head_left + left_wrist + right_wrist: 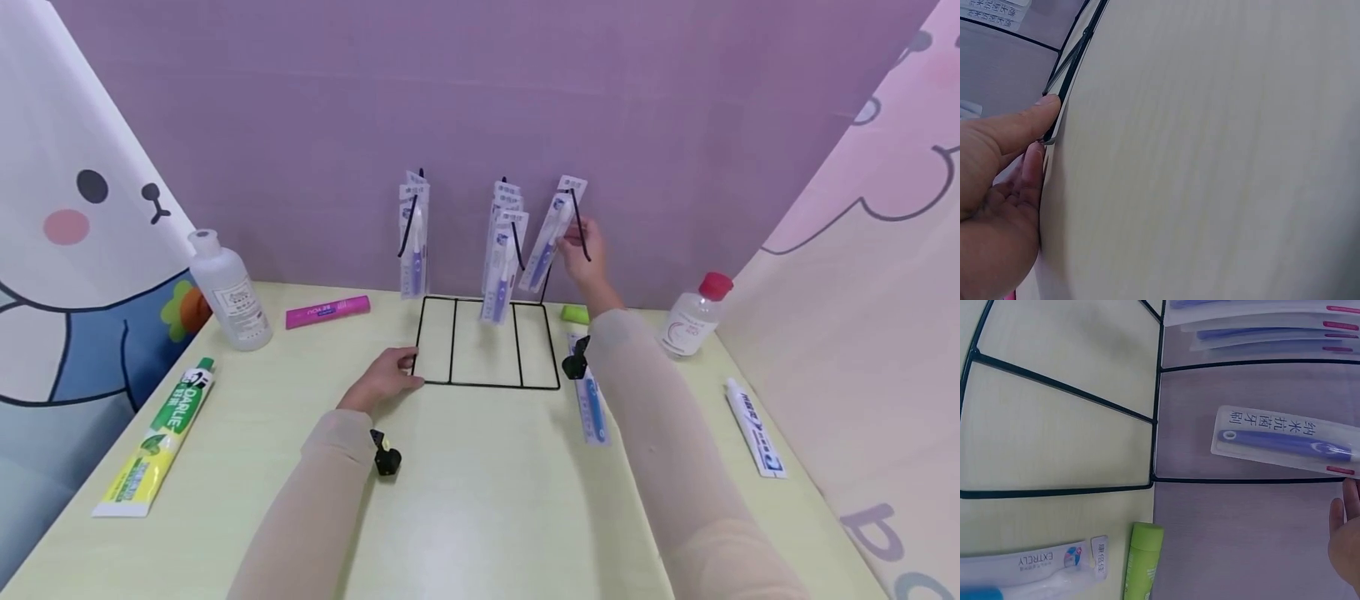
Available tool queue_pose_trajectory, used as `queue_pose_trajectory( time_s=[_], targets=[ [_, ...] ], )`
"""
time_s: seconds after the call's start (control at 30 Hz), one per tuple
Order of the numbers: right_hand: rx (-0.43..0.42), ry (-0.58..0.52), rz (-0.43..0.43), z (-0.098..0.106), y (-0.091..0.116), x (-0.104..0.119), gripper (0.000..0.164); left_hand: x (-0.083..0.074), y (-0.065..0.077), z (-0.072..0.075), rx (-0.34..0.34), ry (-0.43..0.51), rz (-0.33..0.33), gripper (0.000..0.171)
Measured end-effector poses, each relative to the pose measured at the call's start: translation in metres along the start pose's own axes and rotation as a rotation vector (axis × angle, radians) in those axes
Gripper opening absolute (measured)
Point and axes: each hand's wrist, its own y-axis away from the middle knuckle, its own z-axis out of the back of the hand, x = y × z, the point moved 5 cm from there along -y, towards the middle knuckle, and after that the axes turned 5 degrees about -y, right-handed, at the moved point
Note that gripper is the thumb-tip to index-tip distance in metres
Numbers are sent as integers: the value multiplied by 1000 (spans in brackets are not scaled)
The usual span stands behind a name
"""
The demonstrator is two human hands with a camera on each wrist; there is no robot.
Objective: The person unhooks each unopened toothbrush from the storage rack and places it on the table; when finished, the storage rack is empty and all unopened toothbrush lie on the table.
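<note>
A black wire rack [491, 385] stands on the table, its upright back bearing hooks. My left hand [386, 379] pinches the front left corner of its base; the left wrist view shows the thumb [1022, 128] on top and a finger beneath the wire. My right hand [588, 258] is beside the right hook, fingertips right at the edge of a packaged purple toothbrush [551, 237] hanging there. In the right wrist view, its extended fingers [1352, 497] show below that pack. More packaged toothbrushes hang on the middle hook [498, 275] and left hook [415, 250].
Under my right forearm lies a packaged blue toothbrush [592, 408], near a green tube [575, 314]. A clear bottle [236, 300], pink box [327, 312] and yellow-green toothpaste tube [157, 442] are on the left. At right are a red-capped bottle [690, 321] and white tube [755, 432].
</note>
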Motion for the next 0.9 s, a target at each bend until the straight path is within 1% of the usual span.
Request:
queue_pose_trajectory(
  time_s=[0.13,0.2,0.27,0.37,0.43,0.5,0.63,0.77,0.9],
  targets=[
    [-8,41,9,-1,3,-2,29,0,1,0,2,-2,3,61],
    [-13,43,25,0,4,-3,27,-1,1,0,1,-3,4,61],
    [-20,28,56,2,5,-3,28,-1,0,1,3,-6,0,61],
    [-29,4,129,8,4,-1,31,-1,1,2,7,-1,6,62],
    [-36,-9,147,15,3,0,33,-1,1,3,12,-7,-1,62],
    [-35,-6,126,24,2,-1,35,-1,1,3,14,-7,10,63],
    [-2,-11,34,44,2,-4,39,-2,2,2,16,-18,18,63],
    [87,-17,-41,63,14,-8,46,-3,3,2,9,-27,19,62],
    [174,16,-142,83,32,-28,53,-3,3,2,4,-28,19,63]
  ],
)
